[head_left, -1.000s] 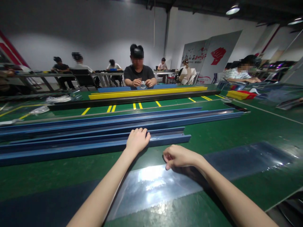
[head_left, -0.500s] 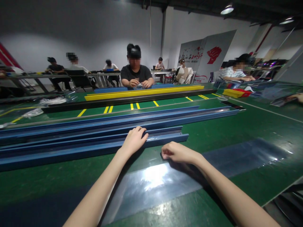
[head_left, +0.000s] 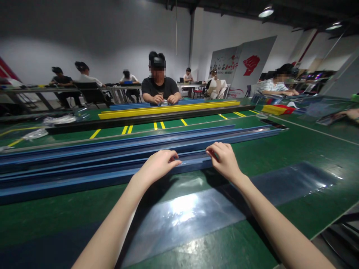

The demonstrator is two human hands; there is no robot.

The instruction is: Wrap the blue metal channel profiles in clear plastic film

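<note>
A long blue channel-shaped strip (head_left: 84, 178) lies across the green table in front of me. Over its right part is my left hand (head_left: 158, 166), thumb and bent fingers apart at the channel's near side. My right hand (head_left: 226, 158) is at the strip's right end, hiding that end; its fingers are bent and loosely parted, with nothing visible between them. Whether the fingertips touch the strip is hard to make out. A clear, shiny plastic sheet (head_left: 185, 216) lies flat beneath my forearms. More blue channel strips (head_left: 179, 141) lie just behind the front one.
Further back lie a yellow strip (head_left: 168, 109) and a black strip (head_left: 151, 118). A phone (head_left: 273, 124) rests at the right, near a yellow tray (head_left: 274, 109). Crumpled plastic film (head_left: 60, 119) is at the left. A person (head_left: 160, 87) sits opposite; others work around.
My right hand has moved up and forward from above the plastic sheet to the strip's right end, its fingers loosening. My left hand has turned slightly, thumb and fingers now pointing right.
</note>
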